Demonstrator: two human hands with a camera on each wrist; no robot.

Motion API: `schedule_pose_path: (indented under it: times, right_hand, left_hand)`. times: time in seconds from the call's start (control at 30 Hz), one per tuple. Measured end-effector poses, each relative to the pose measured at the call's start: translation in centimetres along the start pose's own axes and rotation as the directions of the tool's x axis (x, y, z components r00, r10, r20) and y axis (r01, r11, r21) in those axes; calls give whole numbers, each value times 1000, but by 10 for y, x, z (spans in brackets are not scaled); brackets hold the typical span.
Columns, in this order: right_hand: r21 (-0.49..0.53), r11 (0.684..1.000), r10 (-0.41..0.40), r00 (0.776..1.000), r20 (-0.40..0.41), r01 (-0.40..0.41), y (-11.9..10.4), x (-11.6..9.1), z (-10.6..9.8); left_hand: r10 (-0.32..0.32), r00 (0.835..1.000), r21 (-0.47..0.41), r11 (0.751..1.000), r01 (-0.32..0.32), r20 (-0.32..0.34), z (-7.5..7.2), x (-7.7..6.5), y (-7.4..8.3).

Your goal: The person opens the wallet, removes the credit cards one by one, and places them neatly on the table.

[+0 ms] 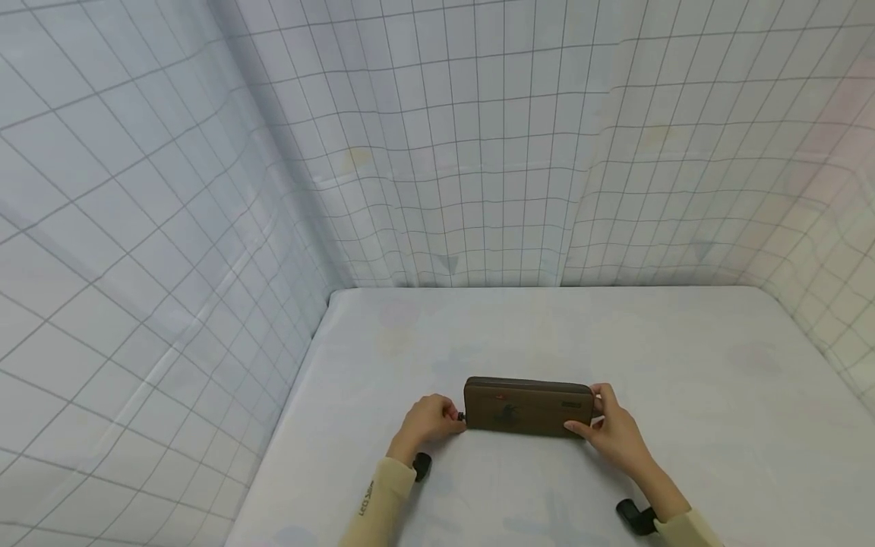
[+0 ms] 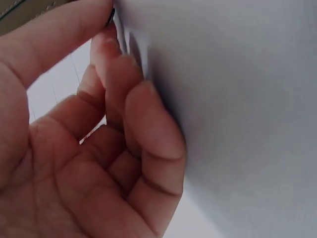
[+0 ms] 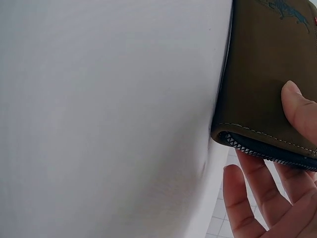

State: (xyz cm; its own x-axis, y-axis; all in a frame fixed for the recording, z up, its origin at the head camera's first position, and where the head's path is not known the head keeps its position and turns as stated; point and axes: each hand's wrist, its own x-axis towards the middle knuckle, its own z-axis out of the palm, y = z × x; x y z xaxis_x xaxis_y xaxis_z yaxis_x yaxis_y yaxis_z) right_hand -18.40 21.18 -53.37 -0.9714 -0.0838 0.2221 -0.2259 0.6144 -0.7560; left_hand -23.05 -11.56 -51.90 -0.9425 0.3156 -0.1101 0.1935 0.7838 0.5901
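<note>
Brown, leather-like material covers the long wallet [image 1: 529, 396], which is a little right of the centre in the lower half of the head view. Its front side faces the camera, with a dark printed figure [image 1: 507, 412] left of its middle. Whether its lower edge touches the white cloth [image 1: 547, 327], I cannot tell.

At the right end of the wallet, the right hand [image 1: 618, 437] grips it, the thumb on the front and other fingers behind; near this corner, the right wrist view shows the toothed zipper [image 3: 267, 157]. At the left end, the left hand [image 1: 429, 419] pinches a small dark piece [image 2: 110, 17] between thumb and finger, and its other fingers are curled.

Light yellow sleeves [image 1: 381, 497] enter from the bottom of the head view. Across the upper part hangs a white curtain [image 1: 492, 152] with grid lines.
</note>
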Motion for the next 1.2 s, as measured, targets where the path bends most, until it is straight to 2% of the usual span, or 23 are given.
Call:
schedule_pose_path:
  times: [0.23,0.67,0.8,0.97,1.2]
  right_hand:
    - [-35,999,-3,1000,-6,2,0,-2,0]
    - [-68,998,-1,1000,-31,-1,-1,-3,1]
    - [-69,998,-12,999,-41,9,-2,-3,0]
    - [-66,998,-12,999,-39,9,-2,-4,0]
    - [-67,998,-10,999,-38,7,-2,-4,1]
  left_hand:
    - [22,997,-84,996,-15,75,-4,-2,-9]
    - [49,995,-151,988,-34,92,-6,-6,-10]
    - [48,992,-136,990,-32,114,-6,-6,-6]
    - [19,996,-102,995,-10,92,-5,-7,-1]
    - [-64,997,-84,994,67,39,-3,-8,4]
